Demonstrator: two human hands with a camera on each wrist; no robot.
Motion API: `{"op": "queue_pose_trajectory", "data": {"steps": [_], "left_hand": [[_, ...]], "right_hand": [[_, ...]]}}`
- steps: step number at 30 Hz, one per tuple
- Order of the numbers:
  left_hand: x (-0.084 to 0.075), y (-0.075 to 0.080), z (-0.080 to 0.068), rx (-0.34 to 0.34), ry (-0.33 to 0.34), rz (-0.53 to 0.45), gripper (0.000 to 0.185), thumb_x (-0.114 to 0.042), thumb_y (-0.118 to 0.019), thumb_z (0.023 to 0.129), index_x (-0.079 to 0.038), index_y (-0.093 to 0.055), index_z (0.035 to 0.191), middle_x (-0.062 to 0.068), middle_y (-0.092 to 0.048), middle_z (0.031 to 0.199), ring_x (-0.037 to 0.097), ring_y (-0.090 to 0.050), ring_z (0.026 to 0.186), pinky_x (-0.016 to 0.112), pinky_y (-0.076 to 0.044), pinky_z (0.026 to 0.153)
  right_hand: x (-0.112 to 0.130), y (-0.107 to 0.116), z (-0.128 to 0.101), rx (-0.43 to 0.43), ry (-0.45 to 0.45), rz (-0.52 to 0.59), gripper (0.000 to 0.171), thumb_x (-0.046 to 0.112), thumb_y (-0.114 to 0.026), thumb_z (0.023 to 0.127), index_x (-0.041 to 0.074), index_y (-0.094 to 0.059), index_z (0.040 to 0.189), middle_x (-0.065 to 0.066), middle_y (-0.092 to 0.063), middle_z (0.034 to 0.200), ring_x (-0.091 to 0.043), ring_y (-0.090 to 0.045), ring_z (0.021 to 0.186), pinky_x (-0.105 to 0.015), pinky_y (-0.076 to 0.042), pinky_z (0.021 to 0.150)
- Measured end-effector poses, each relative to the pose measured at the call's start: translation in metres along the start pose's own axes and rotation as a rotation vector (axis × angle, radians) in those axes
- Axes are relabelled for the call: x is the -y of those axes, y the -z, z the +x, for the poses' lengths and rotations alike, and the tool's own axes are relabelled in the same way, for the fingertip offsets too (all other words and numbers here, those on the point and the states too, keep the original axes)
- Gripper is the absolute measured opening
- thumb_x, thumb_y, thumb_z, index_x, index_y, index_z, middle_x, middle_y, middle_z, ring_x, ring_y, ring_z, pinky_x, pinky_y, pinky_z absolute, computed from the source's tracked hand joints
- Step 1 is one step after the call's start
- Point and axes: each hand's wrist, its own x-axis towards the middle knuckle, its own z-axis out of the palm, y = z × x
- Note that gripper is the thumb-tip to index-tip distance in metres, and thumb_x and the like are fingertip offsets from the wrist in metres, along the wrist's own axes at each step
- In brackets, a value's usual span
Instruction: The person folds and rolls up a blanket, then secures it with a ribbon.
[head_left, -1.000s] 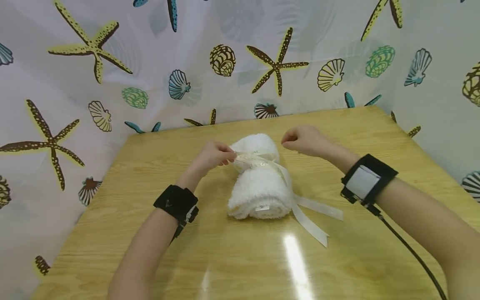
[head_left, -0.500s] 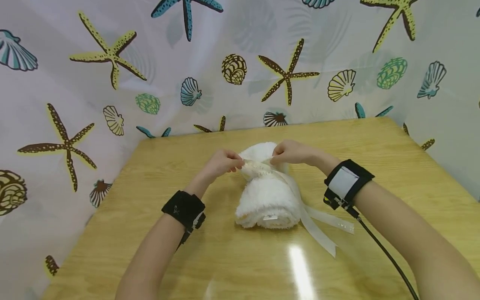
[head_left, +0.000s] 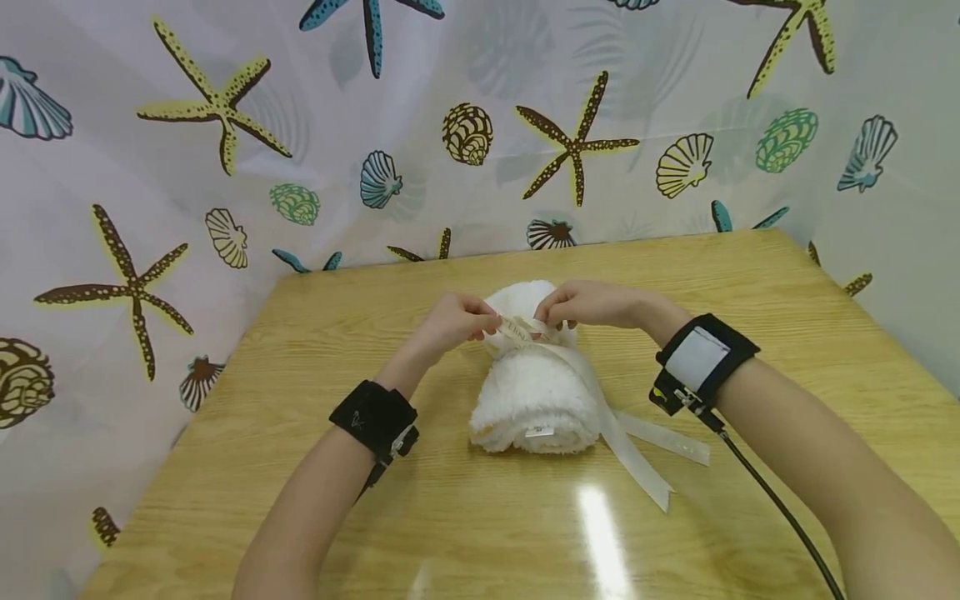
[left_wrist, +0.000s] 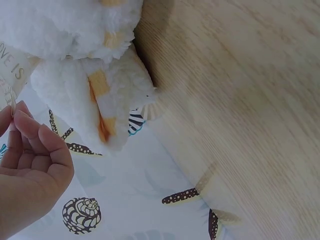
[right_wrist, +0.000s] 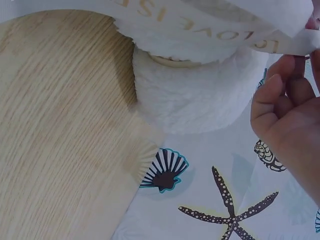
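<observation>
A fluffy white towel [head_left: 534,396], rolled up with a small label at its near end, lies on the table. A cream ribbon [head_left: 517,330] with gold lettering cinches its middle. My left hand [head_left: 452,323] pinches the ribbon between thumb and forefinger on the left side; in the left wrist view, the hand [left_wrist: 35,155] shows its other fingers curled. From the right, my right hand [head_left: 592,305] grips the ribbon near the knot. The right wrist view has these fingers [right_wrist: 280,95] at the ribbon's lower edge, partly cut off by the frame. Two ribbon tails [head_left: 637,467] trail to the right.
The wooden table [head_left: 360,517] meets a curtain [head_left: 315,108] printed with starfish and shells at the back and sides. Both wrists wear black straps; a cable [head_left: 787,508] runs from the right strap [head_left: 705,358].
My right hand has come leftward from beside the towel to the ribbon and now grips it. My left hand keeps its pinch, and a lettered stretch of ribbon shows between the hands.
</observation>
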Motion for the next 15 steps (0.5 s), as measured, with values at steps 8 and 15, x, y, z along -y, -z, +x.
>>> {"op": "queue_pose_trajectory", "data": {"steps": [8,15], "left_hand": [[0.0006,-0.0003,-0.0018,-0.012,0.018,0.008,0.017,-0.019,-0.062,0.088,-0.003,-0.069,0.088,0.006,-0.062,0.083,0.029,-0.056,0.083,0.032,-0.044,0.074],[0.001,-0.001,-0.0009,-0.013,0.021,0.04,0.018,-0.02,-0.061,0.088,-0.004,-0.069,0.091,0.005,-0.063,0.086,0.028,-0.057,0.084,0.033,-0.045,0.076]], "right_hand": [[-0.0065,-0.0006,0.007,0.026,0.049,0.069,0.021,0.006,-0.043,0.094,0.002,-0.063,0.096,-0.004,-0.047,0.075,-0.019,-0.043,0.074,-0.033,-0.037,0.068],[-0.0061,0.002,0.0095,0.089,0.042,0.038,0.022,0.006,-0.043,0.094,0.003,-0.064,0.097,-0.003,-0.053,0.086,-0.018,-0.043,0.08,-0.037,-0.037,0.074]]}}
